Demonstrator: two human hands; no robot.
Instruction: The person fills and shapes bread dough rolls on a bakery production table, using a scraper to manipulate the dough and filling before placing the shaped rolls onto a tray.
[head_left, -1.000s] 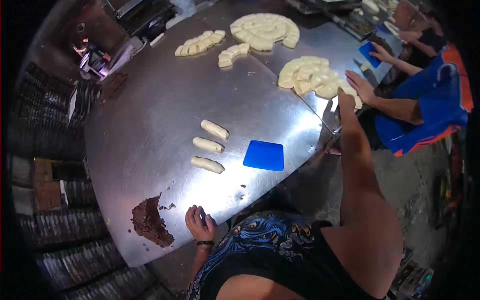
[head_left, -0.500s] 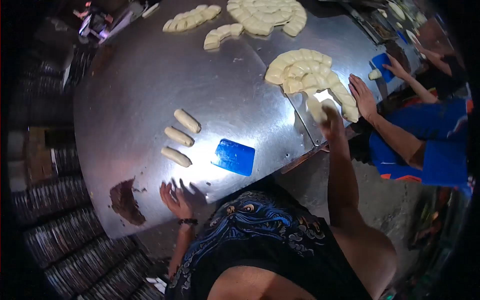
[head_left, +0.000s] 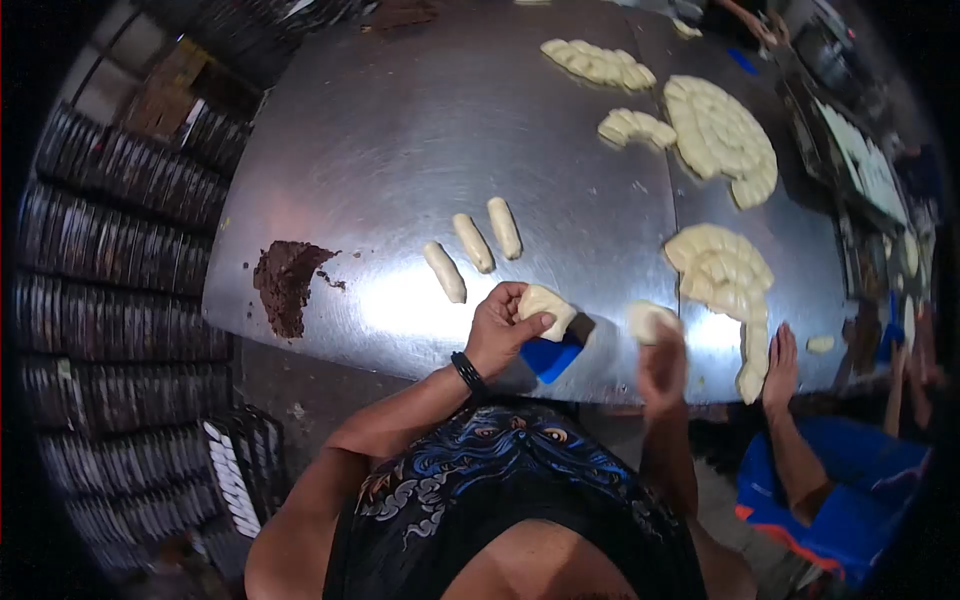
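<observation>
Fingers of the left hand [head_left: 497, 335] close around a dough piece [head_left: 546, 305] over the blue scraper [head_left: 552, 357] at the near edge of the bench [head_left: 400, 150]. Just beside it, the blurred right hand [head_left: 661, 365] grips a dough lump [head_left: 648, 320]. Beyond lie three dough logs [head_left: 473, 243], with brown filling [head_left: 284, 285] to their left.

Dim room, overhead glare on steel table [head_left: 400, 150], fisheye bending, dark vignetted corners, right hand [head_left: 662, 362] motion-blurred

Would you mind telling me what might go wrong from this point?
The blue scraper lies at the edge of the table under the left hand and its dough lump, so it might get knocked off. The right hand carries a dough piece close to a co-worker's hand; they might bump.
</observation>
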